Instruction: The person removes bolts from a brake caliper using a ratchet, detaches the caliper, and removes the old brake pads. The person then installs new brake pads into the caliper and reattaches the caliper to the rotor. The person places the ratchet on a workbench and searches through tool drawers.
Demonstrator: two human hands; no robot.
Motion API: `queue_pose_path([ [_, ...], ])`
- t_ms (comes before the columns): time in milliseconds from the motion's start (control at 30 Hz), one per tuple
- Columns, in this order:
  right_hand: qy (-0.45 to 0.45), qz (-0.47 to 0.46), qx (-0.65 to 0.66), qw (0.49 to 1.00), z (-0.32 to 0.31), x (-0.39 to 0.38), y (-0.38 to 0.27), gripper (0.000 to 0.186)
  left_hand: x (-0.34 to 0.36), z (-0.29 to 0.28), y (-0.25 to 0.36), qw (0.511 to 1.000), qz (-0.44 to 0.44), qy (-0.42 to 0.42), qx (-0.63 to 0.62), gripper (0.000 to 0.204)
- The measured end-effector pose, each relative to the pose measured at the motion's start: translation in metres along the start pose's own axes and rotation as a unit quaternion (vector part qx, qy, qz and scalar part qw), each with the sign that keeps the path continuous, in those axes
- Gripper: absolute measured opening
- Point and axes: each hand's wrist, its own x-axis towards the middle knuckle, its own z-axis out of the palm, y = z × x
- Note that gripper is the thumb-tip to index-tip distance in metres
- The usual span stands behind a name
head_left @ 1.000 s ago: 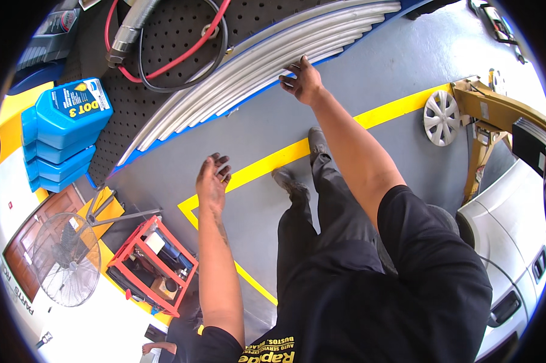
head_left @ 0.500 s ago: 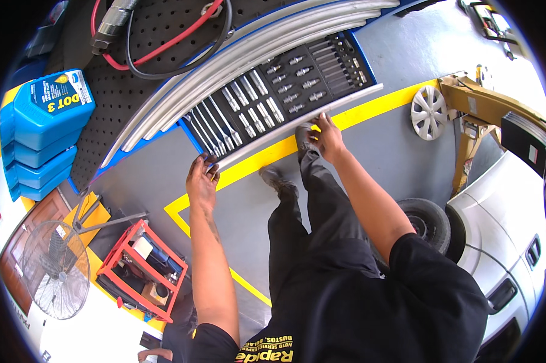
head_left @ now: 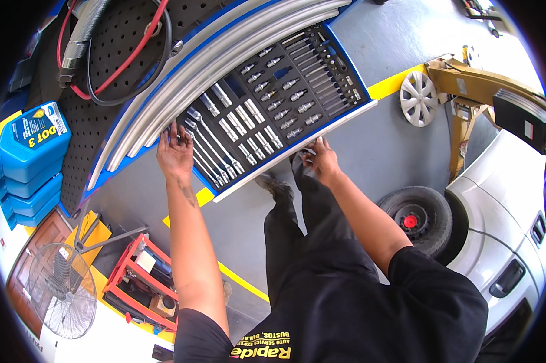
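Observation:
A tool drawer [head_left: 255, 176] stands pulled out from a blue cabinet in front of me. Its black foam tray holds several combination wrenches [head_left: 215, 140] at the left, chrome sockets [head_left: 239, 121] in the middle, bit sockets [head_left: 289, 84] further right, and long slim bits [head_left: 325, 71] at the right end. My left hand [head_left: 176, 154] reaches to the drawer's left side by the wrenches' far ends, fingers apart, none of them visibly gripping a tool. At the drawer's front edge, my right hand [head_left: 321, 162] has its fingers curled against the pale lip.
Above the drawer, a perforated black top [head_left: 118, 66] carries a red hose [head_left: 131, 63]. Blue jugs [head_left: 36, 145] are at left, with a fan [head_left: 64, 287] and red cart [head_left: 141, 281] below. At right are a hubcap [head_left: 418, 98], lift arm [head_left: 467, 88], wheel [head_left: 421, 215] and white car [head_left: 497, 233].
The drawer has come further out toward me, showing more of its tools. My left hand has moved from the front corner to the left side by the wrenches; my right hand remains at the front edge.

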Motion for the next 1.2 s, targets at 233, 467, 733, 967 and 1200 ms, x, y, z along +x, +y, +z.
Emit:
queue_pose_path([
  [233,-0.029,-0.030,-0.025,0.999,0.018,0.012,-0.009,0.039,-0.014,0.003,-0.025,0.995,0.000,-0.007,-0.098,0.031],
  [467,-0.029,-0.025,-0.143,0.989,0.062,0.040,-0.064,0.048,-0.021,0.005,-0.034,0.997,-0.001,-0.030,-0.071,0.030],
  [733,-0.046,-0.064,-0.141,0.987,0.030,0.015,-0.087,0.032,-0.085,-0.038,-0.069,0.998,-0.030,0.041,-0.039,0.029],
  [967,0.025,-0.050,-0.168,0.984,-0.050,-0.005,-0.052,0.027,-0.180,-0.105,-0.112,0.991,-0.080,0.102,0.046,0.028],
  [1200,0.078,-0.008,-0.242,0.967,-0.089,-0.026,-0.022,0.028,-0.233,-0.125,-0.138,0.983,-0.147,0.089,0.060,0.040],
])
